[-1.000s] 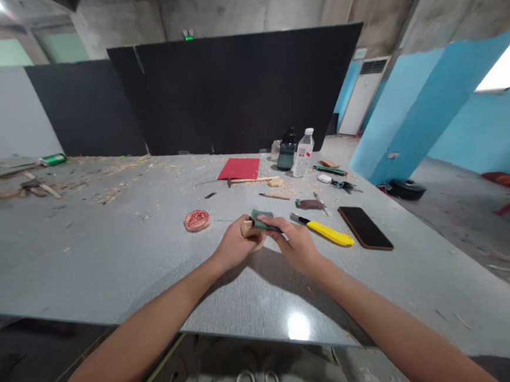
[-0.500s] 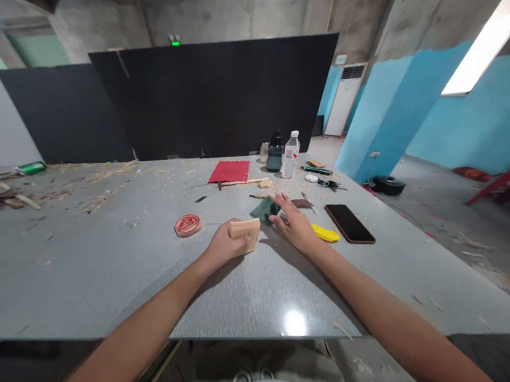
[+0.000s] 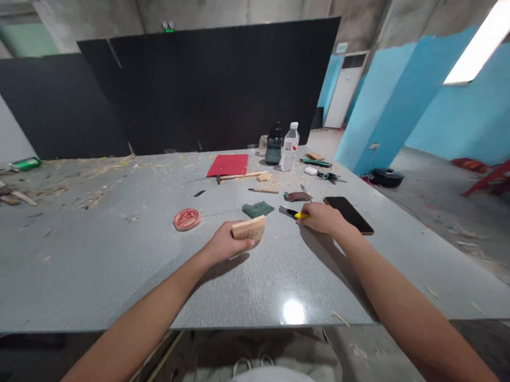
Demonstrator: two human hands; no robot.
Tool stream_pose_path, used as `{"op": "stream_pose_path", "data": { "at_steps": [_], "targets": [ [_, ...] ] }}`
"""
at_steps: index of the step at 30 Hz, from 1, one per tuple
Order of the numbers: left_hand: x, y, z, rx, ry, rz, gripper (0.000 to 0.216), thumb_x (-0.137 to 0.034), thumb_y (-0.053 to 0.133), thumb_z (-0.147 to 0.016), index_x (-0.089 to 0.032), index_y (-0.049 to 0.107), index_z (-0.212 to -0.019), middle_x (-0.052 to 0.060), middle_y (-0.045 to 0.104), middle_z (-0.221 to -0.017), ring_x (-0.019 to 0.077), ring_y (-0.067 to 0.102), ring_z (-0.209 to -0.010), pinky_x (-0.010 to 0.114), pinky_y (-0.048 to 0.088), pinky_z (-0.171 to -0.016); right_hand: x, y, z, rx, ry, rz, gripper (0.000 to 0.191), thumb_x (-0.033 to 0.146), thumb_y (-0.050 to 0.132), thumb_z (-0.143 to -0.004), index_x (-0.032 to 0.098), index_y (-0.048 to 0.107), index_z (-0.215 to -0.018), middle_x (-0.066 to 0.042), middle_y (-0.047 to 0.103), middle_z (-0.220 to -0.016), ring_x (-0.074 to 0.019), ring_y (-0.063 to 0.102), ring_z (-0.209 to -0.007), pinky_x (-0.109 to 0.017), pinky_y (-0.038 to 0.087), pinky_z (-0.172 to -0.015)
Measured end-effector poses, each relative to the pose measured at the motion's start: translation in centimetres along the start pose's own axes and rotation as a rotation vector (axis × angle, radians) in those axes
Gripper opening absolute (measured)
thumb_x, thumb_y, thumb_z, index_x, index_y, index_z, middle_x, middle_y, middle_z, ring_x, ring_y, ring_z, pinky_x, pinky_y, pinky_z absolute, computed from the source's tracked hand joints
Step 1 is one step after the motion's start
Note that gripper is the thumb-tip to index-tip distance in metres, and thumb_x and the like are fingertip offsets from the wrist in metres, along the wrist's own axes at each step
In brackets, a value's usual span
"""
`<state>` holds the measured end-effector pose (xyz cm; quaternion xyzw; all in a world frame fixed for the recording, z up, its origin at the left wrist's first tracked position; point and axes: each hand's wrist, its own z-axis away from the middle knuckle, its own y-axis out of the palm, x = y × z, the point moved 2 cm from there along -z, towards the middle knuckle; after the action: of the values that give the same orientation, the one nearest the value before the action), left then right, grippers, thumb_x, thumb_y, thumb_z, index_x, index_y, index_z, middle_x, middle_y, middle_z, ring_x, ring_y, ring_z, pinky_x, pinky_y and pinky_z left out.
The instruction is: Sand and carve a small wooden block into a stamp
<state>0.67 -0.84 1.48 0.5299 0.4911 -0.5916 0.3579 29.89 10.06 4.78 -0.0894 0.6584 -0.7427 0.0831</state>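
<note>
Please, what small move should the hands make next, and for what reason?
Probably lift the yellow cutter with the right hand and bring it towards the wooden block: that hand is at the cutter's handle, the left hand holds the block, and neither hand holds the green sheet.

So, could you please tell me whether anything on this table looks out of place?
Yes: wood shavings lie scattered on the left of the table, looking unswept. The green sheet beyond the left hand lies bent rather than flat.
</note>
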Motion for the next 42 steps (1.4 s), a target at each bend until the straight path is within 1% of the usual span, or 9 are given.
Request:
{"op": "stream_pose_path", "data": {
  "at_steps": [5, 8, 13, 20, 24, 29, 32, 35, 42],
  "targets": [
    [-0.4, -1.2, 0.4, 0.141, 0.071, -0.272, 0.028, -0.034, 0.078, -0.082, -0.017, 0.073, -0.104, 0.003, 0.072, -0.094, 0.0184, 0.063, -0.084, 0.030, 0.044, -0.075, 1.1, -0.2, 0.4, -0.108, -0.021, -0.038, 0.034, 0.034, 0.058, -0.104, 0.012, 0.071, -0.125, -0.023, 0.077, -0.125, -0.0347, 0.074, -0.112, -0.036, 0.049, -0.083],
    [-0.5, -1.1, 0.4, 0.091, 0.184, -0.451, 0.018, -0.033, 0.073, -0.086, -0.019, 0.069, -0.096, 0.002, 0.070, -0.091, 0.0187, 0.062, -0.083, 0.030, 0.043, -0.076, 2.8, -0.9, 1.3, -0.295, -0.045, -0.223, 0.037, 0.036, 0.047, -0.109, 0.012, 0.063, -0.132, -0.021, 0.078, -0.119, -0.0321, 0.074, -0.102, -0.034, 0.045, -0.078],
    [-0.2, -0.8, 0.2, -0.048, 0.222, -0.638, 0.019, -0.039, 0.068, -0.092, -0.021, 0.065, -0.089, 0.003, 0.067, -0.084, 0.0185, 0.060, -0.074, 0.031, 0.042, -0.071, 6.8, -1.2, 4.0, -0.471, -0.237, -0.487, 0.031, 0.042, 0.041, -0.110, 0.018, 0.060, -0.111, -0.013, 0.072, -0.090, -0.0286, 0.067, -0.083, -0.033, 0.038, -0.070],
    [-0.3, -2.0, -0.3, -0.277, 0.234, -1.039, 0.029, -0.035, 0.065, -0.095, -0.022, 0.063, -0.069, 0.007, 0.064, -0.074, 0.0225, 0.060, -0.073, 0.034, 0.038, -0.066, 11.6, 0.8, 7.6, -0.228, -0.570, -0.645, 0.038, 0.052, 0.041, -0.109, 0.023, 0.051, -0.087, -0.001, 0.056, -0.069, -0.0182, 0.051, -0.062, -0.031, 0.028, -0.063],
    [-1.1, -2.0, 0.1, -0.347, 0.320, -1.147, 0.011, -0.029, 0.068, -0.090, -0.021, 0.074, -0.090, 0.010, 0.070, -0.085, 0.0262, 0.065, -0.081, 0.035, 0.042, -0.067, 12.0, 1.2, 7.8, -0.204, -0.564, -0.620, 0.036, 0.050, 0.040, -0.110, 0.023, 0.050, -0.087, 0.000, 0.055, -0.068, -0.0180, 0.050, -0.062, -0.031, 0.027, -0.064],
    [-1.6, -1.8, 0.8, -0.370, 0.449, -1.166, 0.026, -0.030, 0.062, -0.095, -0.016, 0.077, -0.112, 0.013, 0.074, -0.093, 0.0293, 0.067, -0.090, 0.037, 0.047, -0.075, 11.7, 0.8, 8.1, -0.212, -0.634, -0.570, 0.041, 0.053, 0.034, -0.111, 0.021, 0.056, -0.099, -0.004, 0.061, -0.072, -0.0197, 0.052, -0.062, -0.032, 0.027, -0.063],
    [-1.3, -1.6, 0.6, -0.362, 0.468, -1.116, 0.021, -0.033, 0.061, -0.097, -0.018, 0.076, -0.097, 0.012, 0.074, -0.088, 0.0276, 0.067, -0.086, 0.037, 0.047, -0.077, 11.2, 0.4, 7.3, -0.268, -0.574, -0.394, 0.043, 0.051, 0.034, -0.111, 0.017, 0.060, -0.114, -0.010, 0.069, -0.080, -0.0242, 0.059, -0.067, -0.034, 0.026, -0.063],
    [-0.6, -1.3, -0.3, -0.386, 0.369, -1.044, 0.023, -0.034, 0.065, -0.093, -0.020, 0.070, -0.076, 0.010, 0.071, -0.079, 0.0246, 0.066, -0.077, 0.035, 0.045, -0.073, 10.4, 0.0, 5.9, -0.334, -0.396, -0.214, 0.045, 0.048, 0.034, -0.111, 0.015, 0.063, -0.119, -0.016, 0.075, -0.089, -0.0286, 0.064, -0.073, -0.035, 0.023, -0.063],
    [-0.2, -1.0, -1.2, -0.458, 0.245, -0.845, 0.029, -0.040, 0.067, -0.090, -0.021, 0.065, -0.068, 0.007, 0.066, -0.069, 0.0218, 0.060, -0.066, 0.035, 0.042, -0.068, 10.0, -0.2, 3.5, -0.357, -0.264, -0.152, 0.048, 0.051, 0.033, -0.114, 0.016, 0.064, -0.124, -0.017, 0.080, -0.101, -0.0318, 0.072, -0.085, -0.036, 0.028, -0.064]
  ]
}}
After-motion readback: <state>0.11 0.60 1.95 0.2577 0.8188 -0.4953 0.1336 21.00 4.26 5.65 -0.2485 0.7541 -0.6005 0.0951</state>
